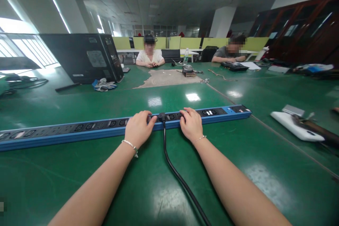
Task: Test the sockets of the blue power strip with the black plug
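A long blue power strip (66,135) with black sockets lies across the green table. A black plug (162,116) sits in one of its sockets, and a thick black cable (169,162) runs from it toward me. My left hand (140,127) rests on the strip to the left of the plug, thumb apart from the fingers. On the plug's right, my right hand (191,123) lies over the strip with its fingers spread. Neither hand touches the plug, and both hold nothing that I can see.
Beyond the strip stand a black computer case (87,58), gloves (104,84) and a bottle (186,55). Two people sit at the far side. A white device (296,126) lies at the right. The green table (127,201) extends all around.
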Available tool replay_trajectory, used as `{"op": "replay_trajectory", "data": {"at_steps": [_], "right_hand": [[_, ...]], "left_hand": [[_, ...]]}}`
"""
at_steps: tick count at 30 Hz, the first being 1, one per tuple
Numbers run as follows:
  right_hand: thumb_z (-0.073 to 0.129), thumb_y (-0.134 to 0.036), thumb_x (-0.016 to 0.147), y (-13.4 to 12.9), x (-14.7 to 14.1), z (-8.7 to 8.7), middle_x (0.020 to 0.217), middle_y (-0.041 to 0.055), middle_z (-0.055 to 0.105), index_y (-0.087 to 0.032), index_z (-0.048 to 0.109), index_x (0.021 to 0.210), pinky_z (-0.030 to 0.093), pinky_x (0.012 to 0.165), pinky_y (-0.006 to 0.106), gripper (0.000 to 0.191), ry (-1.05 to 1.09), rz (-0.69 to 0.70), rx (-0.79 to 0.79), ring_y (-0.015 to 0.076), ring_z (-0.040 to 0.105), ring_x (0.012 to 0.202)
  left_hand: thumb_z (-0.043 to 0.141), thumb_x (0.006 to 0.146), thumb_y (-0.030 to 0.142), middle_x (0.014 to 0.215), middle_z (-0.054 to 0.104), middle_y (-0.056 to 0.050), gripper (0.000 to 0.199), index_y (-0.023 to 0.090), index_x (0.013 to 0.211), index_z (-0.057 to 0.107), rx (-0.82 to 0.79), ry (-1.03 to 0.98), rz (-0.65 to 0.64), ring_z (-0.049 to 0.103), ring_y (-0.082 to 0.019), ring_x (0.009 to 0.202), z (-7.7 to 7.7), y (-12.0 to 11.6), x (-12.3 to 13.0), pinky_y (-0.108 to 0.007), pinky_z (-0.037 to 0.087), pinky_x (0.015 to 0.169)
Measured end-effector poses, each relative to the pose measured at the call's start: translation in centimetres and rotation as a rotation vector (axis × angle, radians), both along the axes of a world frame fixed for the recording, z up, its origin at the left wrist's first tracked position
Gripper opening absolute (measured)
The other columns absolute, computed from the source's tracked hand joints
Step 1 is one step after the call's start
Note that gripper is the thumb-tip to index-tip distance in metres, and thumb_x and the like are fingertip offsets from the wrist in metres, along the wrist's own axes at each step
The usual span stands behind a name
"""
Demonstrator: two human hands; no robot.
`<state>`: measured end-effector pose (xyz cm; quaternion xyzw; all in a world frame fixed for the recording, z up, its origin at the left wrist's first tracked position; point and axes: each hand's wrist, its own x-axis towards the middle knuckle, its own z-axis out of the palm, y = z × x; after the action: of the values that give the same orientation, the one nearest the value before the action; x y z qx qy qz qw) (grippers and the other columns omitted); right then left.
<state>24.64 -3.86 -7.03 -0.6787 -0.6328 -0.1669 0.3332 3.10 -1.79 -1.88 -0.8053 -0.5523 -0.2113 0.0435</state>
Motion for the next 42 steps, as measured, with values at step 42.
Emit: {"op": "replay_trajectory", "data": {"at_steps": [42], "right_hand": [[0.045, -0.046, 0.087, -0.3, -1.1, 0.3, 0.132, -0.0023, 0.051, -0.034, 0.056, 0.119, 0.018, 0.105, 0.047, 0.036, 0.025, 0.165, -0.219, 0.0198, 0.038, 0.125]], "left_hand": [[0.035, 0.078, 0.044, 0.062, 0.069, -0.01, 0.044, 0.016, 0.069, 0.068, -0.698, 0.25, 0.022, 0.064, -0.018, 0.054, 3.5, 5.3, 6.2, -0.025, 0.047, 0.057]]}}
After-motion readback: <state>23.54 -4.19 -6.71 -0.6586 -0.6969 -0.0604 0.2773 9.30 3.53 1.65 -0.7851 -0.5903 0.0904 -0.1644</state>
